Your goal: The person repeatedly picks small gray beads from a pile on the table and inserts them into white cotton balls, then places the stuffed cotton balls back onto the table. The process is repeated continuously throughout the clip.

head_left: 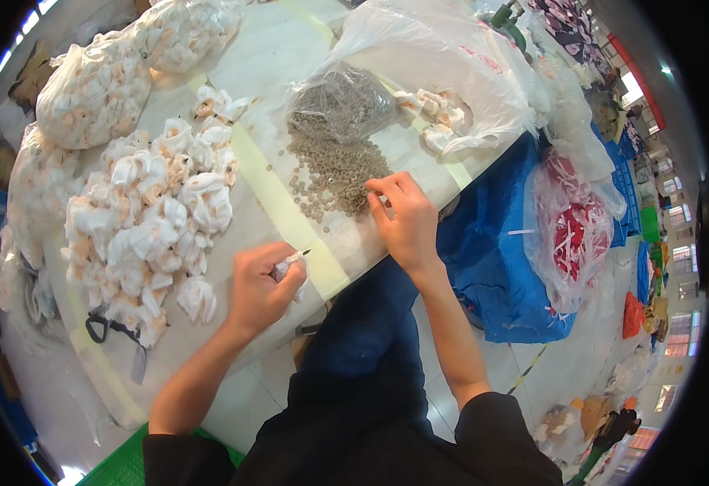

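Observation:
My left hand (264,287) is closed around a small white cloth piece (291,261) with a dark tip poking out past the thumb. My right hand (407,223) is at the near right edge of a pile of small grey-brown ring-like pieces (334,174), thumb and index finger pinched together. Whatever is between those fingertips is too small to make out. Behind the pile lies a clear plastic bag (342,101) full of the same pieces. Left of my hands spreads a heap of crumpled white cloth pieces (148,211) with tan parts.
Stuffed clear bags (95,93) of white pieces line the table's far left. A tool with black loops (99,328) lies before the heap. A large translucent bag (451,65) covers the far right. Beside the table are a blue sack (492,251) and a bag with red strips (573,235).

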Motion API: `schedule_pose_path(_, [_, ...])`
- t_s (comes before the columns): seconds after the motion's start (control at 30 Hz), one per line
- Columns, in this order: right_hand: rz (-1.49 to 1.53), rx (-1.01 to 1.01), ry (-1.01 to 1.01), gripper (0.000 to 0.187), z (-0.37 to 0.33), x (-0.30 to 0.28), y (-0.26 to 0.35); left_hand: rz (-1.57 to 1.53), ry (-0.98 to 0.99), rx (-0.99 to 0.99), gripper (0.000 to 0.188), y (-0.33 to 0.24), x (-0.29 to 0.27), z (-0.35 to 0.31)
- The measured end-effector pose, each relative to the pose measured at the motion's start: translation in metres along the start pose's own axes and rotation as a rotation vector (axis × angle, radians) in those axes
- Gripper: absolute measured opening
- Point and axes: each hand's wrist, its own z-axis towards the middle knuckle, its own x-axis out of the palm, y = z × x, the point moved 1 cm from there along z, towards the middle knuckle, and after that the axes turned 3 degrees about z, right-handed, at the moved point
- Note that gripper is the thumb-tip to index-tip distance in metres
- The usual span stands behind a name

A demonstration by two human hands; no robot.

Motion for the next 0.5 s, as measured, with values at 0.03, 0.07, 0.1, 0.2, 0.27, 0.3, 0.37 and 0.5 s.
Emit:
schedule_pose_path(0.03, [0.003, -0.007, 0.016, 0.011, 0.0, 0.001, 0.002, -0.003, -0.006, -0.004, 0.013, 0.001, 0.0, 0.0])
schedule_pose_path(0.07, [0.005, -0.015, 0.032, 0.012, 0.001, 0.003, 0.003, -0.006, -0.012, -0.008, 0.014, 0.001, 0.0, -0.001])
schedule_pose_path(0.1, [0.006, -0.015, 0.04, 0.012, 0.001, 0.005, 0.004, -0.01, -0.019, -0.011, 0.014, 0.003, 0.0, 0.0])
schedule_pose_path(0.2, [-0.019, -0.028, 0.047, 0.013, 0.002, 0.009, 0.004, 0.043, -0.015, 0.042, 0.018, 0.012, -0.001, 0.001])
schedule_pose_path(0.27, [-0.061, -0.062, 0.042, 0.012, 0.004, 0.016, 0.002, 0.028, -0.022, 0.011, 0.019, 0.008, -0.001, 0.0])
schedule_pose_path(0.3, [-0.075, -0.06, 0.054, 0.012, 0.005, 0.018, 0.001, 0.019, -0.026, -0.004, 0.019, 0.007, -0.002, -0.001])
schedule_pose_path(0.37, [-0.105, -0.054, 0.078, 0.011, 0.006, 0.019, 0.0, 0.025, -0.026, -0.004, 0.019, 0.006, -0.002, 0.0])
schedule_pose_path(0.5, [-0.117, -0.097, 0.09, 0.011, 0.009, 0.02, 0.002, 0.016, -0.018, -0.021, 0.02, 0.006, -0.002, 0.0])
